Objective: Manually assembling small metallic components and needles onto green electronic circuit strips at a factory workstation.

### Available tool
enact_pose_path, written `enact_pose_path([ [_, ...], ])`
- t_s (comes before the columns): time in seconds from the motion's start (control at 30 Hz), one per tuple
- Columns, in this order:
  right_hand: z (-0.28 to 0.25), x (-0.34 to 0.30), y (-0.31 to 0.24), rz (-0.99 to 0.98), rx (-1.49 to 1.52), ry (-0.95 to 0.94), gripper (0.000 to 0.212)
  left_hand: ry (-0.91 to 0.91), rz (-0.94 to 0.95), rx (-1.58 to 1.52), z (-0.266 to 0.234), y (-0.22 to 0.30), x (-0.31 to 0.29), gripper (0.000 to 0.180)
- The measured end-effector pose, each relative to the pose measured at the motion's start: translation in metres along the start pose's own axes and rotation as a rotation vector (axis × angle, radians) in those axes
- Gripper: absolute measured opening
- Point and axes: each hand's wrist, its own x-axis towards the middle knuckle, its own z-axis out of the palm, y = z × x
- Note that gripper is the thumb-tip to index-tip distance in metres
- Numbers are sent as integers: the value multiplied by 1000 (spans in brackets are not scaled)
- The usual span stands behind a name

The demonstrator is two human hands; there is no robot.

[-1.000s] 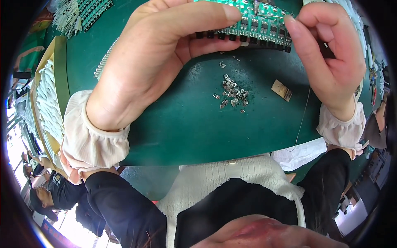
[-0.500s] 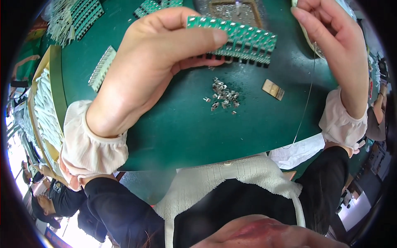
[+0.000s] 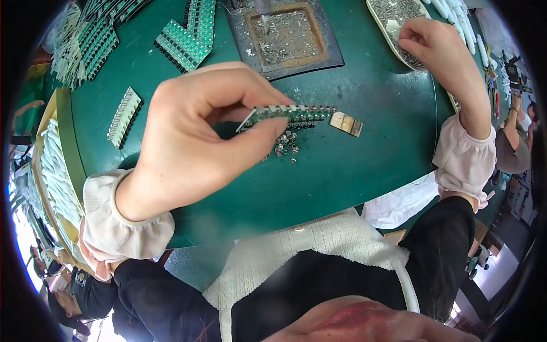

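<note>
Your left hand (image 3: 194, 137) pinches the green circuit strip (image 3: 296, 114) edge-on — metal clips (image 3: 283, 146) just below it; your right hand (image 3: 433, 43) dips fingertips into the parts tray (image 3: 393, 23), grip unclear.

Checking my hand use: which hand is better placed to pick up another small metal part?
Right, probably. The right hand is at the tray of parts; the left hand grips the circuit strip.

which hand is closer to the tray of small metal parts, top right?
Right. The right hand reaches into the tray of small metal parts. The left hand is well left of it, pinching a green circuit board strip.
</note>
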Motion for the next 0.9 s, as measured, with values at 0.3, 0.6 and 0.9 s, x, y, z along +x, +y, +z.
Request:
enact_pose_path([
  [0.3, -6, 4, -16, -74, -8, 86, 10, -102, 434, 425, -8, -10, 5, 29],
  [0.6, -31, -3, -98, -198, 648, -130, 9, 4, 780, 733, -9, -23, 14, 37],
  [0.9, -12, 12, -97, -511, 776, -211, 12, 95, 929, 806, -11, -15, 15, 29],
])
